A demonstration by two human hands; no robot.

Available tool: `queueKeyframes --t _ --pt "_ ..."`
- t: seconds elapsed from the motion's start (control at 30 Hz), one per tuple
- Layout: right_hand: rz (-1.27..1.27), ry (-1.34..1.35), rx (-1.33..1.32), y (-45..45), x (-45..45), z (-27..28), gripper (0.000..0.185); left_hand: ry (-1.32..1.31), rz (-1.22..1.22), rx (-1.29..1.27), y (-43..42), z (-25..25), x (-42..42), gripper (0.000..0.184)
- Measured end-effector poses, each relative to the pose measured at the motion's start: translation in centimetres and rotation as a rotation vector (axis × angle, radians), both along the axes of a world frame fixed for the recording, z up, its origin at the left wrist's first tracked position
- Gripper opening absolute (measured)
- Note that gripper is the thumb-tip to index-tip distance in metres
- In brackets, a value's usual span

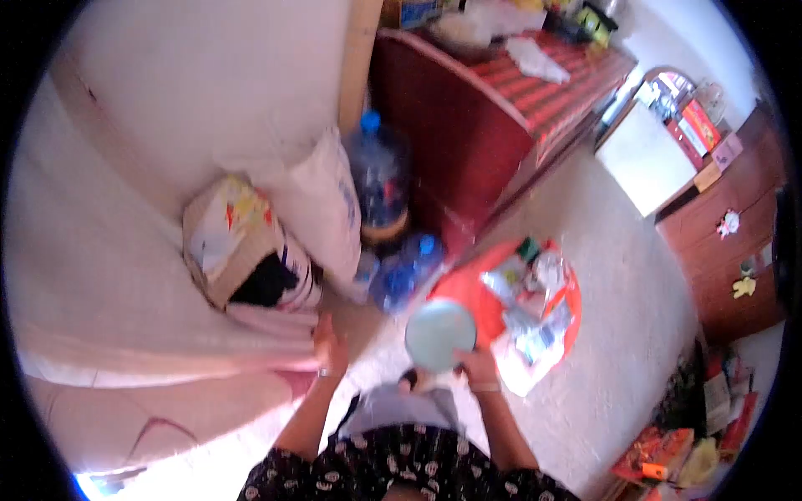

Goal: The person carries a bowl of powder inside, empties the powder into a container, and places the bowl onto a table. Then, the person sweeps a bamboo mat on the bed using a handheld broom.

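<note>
My right hand (478,368) grips the near right edge of a round, pale grey-green disc (440,336); I cannot tell whether it is a plate, a lid or the top of a container. At the left, a light curtain (251,338) hangs in folds, and its edge is pinched in my left hand (332,346), which is slightly blurred. Just beyond the disc, a red round mat or tray (473,288) on the floor bears several packets and plastic wrappers (535,305).
Behind the curtain stand an open cardboard box (213,250), a white sack (313,196), a large water bottle (378,171) and a blue-capped bottle (409,271). A dark red bed or chest (468,125) borders the floor. Brown cupboards (718,250) line the right.
</note>
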State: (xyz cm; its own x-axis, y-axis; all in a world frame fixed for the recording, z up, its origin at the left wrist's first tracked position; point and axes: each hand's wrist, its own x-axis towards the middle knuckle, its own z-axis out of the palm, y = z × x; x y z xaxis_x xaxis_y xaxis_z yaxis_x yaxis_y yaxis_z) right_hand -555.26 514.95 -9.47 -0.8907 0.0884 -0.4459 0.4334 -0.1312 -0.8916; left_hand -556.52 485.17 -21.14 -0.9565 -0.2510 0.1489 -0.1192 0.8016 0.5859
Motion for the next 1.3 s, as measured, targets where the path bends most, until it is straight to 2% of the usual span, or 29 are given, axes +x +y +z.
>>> queueKeyframes --t 0.03,0.1,0.13,0.17,0.23,0.27,0.33,0.53,0.6,0.63,0.73,0.83,0.9,1.03,1.07,1.13,1.2,1.23,1.3 --pt "0.092 0.097 0.142 0.1 0.0 0.7 0.022 0.002 -0.009 0.043 0.0 1.0 0.6 0.058" --pt "-0.015 0.031 -0.024 -1.1 -0.1 2.5 0.028 -0.014 -0.025 0.110 -0.3 2.6 2.2 0.057" --pt "-0.058 0.091 -0.112 -1.9 -0.1 3.3 0.032 0.008 -0.033 0.128 -0.6 3.1 3.1 0.057" --pt "-0.034 0.156 -0.208 -2.7 0.0 4.9 0.035 0.008 -0.031 0.139 -1.0 3.1 4.8 0.056" --pt "-0.005 0.233 -0.244 -4.5 0.2 7.7 0.037 0.063 -0.026 0.144 -2.0 3.1 6.3 0.055" --pt "0.012 0.273 -0.262 -5.2 0.8 8.3 0.037 0.011 -0.012 0.174 -2.4 2.7 7.7 0.055" --pt "0.004 0.312 -0.224 -6.5 1.4 8.6 0.038 -0.083 0.016 0.231 -3.1 2.1 9.8 0.054" --pt "0.113 0.435 -0.068 -9.5 4.0 10.6 0.049 -0.119 0.035 0.233 -3.7 4.1 16.1 0.053" --pt "0.185 0.434 -0.064 -10.3 4.4 11.1 0.055 -0.061 0.060 0.238 -3.7 3.7 18.1 0.052" --pt "0.227 0.425 -0.067 -10.6 4.5 11.4 0.059 -0.116 0.115 0.269 -3.5 3.8 19.0 0.051" --pt "0.419 0.504 -0.013 -10.7 3.8 10.0 0.062 -0.081 0.192 0.267 -3.2 2.8 22.1 0.050" --pt "0.554 0.433 -0.202 -12.0 3.7 10.6 0.066 -0.139 0.373 0.330 -1.5 3.4 24.9 0.046" --pt "0.680 0.372 -0.236 -12.4 3.6 10.2 0.068 -0.198 0.452 0.345 -0.3 3.1 26.7 0.046" --pt "0.951 0.194 -0.291 -14.5 4.7 9.6 0.070 -0.197 0.495 0.631 1.9 4.8 28.6 0.041" --pt "1.026 0.148 -0.284 -15.2 5.3 9.3 0.070 -0.100 0.515 0.771 2.6 3.8 29.4 0.036" --pt "1.125 -0.019 -0.394 -17.1 7.7 9.2 0.070 -0.072 0.541 0.881 2.5 7.1 29.5 0.032" --pt "1.218 -0.070 -0.382 -18.6 10.3 6.9 0.069 -0.078 0.587 1.011 2.1 6.6 31.6 0.029" --pt "1.256 -0.078 -0.388 -19.4 11.7 6.6 0.066 -0.071 0.571 0.993 1.6 8.2 32.2 0.028" --pt "1.351 -0.134 -0.346 -21.0 14.5 5.9 0.058 0.112 0.627 1.010 0.8 6.7 34.3 0.031"
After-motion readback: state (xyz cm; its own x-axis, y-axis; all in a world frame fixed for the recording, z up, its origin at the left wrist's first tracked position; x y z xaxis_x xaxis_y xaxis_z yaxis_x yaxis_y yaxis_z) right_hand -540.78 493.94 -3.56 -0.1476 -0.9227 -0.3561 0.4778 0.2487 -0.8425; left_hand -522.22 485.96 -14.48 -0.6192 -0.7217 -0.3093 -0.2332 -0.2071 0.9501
